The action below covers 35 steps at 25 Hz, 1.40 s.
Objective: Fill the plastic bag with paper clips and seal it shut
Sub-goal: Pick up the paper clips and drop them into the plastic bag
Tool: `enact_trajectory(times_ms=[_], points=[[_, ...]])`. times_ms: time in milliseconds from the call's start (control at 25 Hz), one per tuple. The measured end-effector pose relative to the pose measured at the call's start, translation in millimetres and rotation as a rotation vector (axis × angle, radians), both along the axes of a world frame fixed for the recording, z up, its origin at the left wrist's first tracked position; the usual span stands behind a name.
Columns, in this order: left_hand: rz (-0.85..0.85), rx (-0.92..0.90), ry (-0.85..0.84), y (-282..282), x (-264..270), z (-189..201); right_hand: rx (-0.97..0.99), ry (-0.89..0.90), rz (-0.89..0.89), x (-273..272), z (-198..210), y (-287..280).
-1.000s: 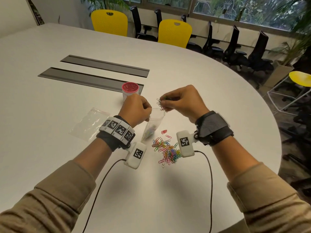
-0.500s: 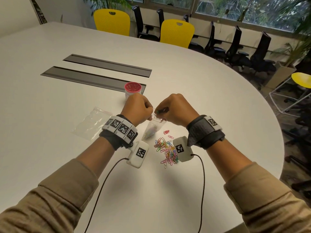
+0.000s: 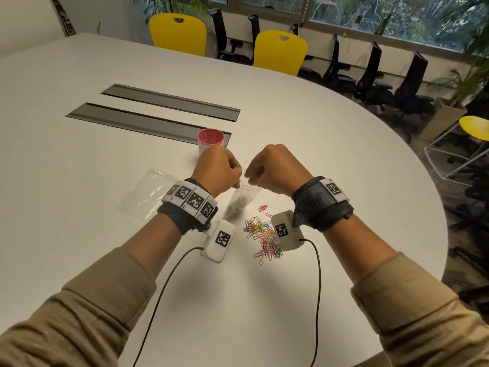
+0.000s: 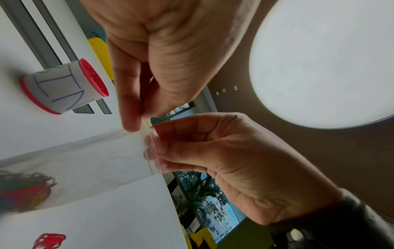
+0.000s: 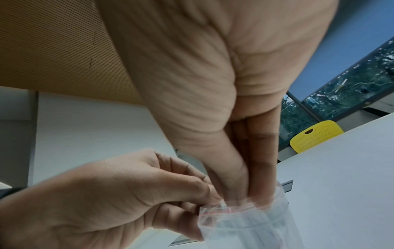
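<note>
At bag mouth, left hand (image 3: 217, 169) pinching plastic bag (image 3: 239, 203) rim, right hand (image 3: 275, 169) with thumb and fingers (image 5: 259, 170) pressed together inside the opening — bag upright above table (image 3: 105, 260), clips inside blurred, loose paper clips (image 3: 264, 238) just beside, partly hidden by wrist camera.

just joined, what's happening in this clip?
A person is filling a small plastic bag with paper clips. The left hand pinches the bag's mouth, and the right hand has its fingertips at the opening. Some clips are already inside; a pile of paper clips remains on the table. The bag isn't sealed yet.
</note>
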<state>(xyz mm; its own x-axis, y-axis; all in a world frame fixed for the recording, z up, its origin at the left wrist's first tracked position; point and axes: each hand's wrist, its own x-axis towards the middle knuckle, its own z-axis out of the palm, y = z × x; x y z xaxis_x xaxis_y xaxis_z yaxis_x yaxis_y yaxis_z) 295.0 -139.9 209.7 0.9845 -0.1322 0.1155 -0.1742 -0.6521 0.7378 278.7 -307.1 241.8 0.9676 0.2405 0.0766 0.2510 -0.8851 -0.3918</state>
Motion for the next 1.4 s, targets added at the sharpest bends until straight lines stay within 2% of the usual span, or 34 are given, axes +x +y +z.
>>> enact_trajectory(times_ms=[160,320,360,440,520,600,760,960,1080,1200,1320,1400], points=[[0.007,-0.004,-0.001,1,0,-1,0.158,-0.066,-0.018,-5,1,-9],[0.018,-0.003,-0.018,10,1,-4,0.306,-0.173,-0.137,-8,-12,-37],[0.021,0.002,-0.027,13,0,-5,0.263,-0.140,-0.169,-9,-22,-45],[0.027,0.013,-0.039,19,-1,-7,0.051,0.050,-0.180,-11,-50,-55],[0.031,0.013,-0.038,23,-2,-6,-0.158,0.281,-0.113,-14,-84,-60],[0.035,0.009,-0.039,26,-3,-6,-0.225,0.387,-0.030,-16,-110,-58],[0.033,-0.002,-0.031,25,-6,-7,-0.250,0.332,0.100,-17,-131,-53],[0.032,-0.007,-0.039,27,-4,-8,-0.227,0.300,0.217,-36,-127,-61],[0.025,-0.003,-0.032,25,-4,-9,-0.221,0.340,0.135,-50,-114,-71],[0.022,-0.001,-0.031,23,-3,-10,-0.354,0.345,-0.025,-61,-110,-74],[0.017,-0.003,-0.031,22,-3,-12,-0.396,0.376,-0.088,-72,-121,-60],[0.013,0.003,-0.027,20,-4,-12,-0.392,0.326,-0.100,-76,-128,-48]])
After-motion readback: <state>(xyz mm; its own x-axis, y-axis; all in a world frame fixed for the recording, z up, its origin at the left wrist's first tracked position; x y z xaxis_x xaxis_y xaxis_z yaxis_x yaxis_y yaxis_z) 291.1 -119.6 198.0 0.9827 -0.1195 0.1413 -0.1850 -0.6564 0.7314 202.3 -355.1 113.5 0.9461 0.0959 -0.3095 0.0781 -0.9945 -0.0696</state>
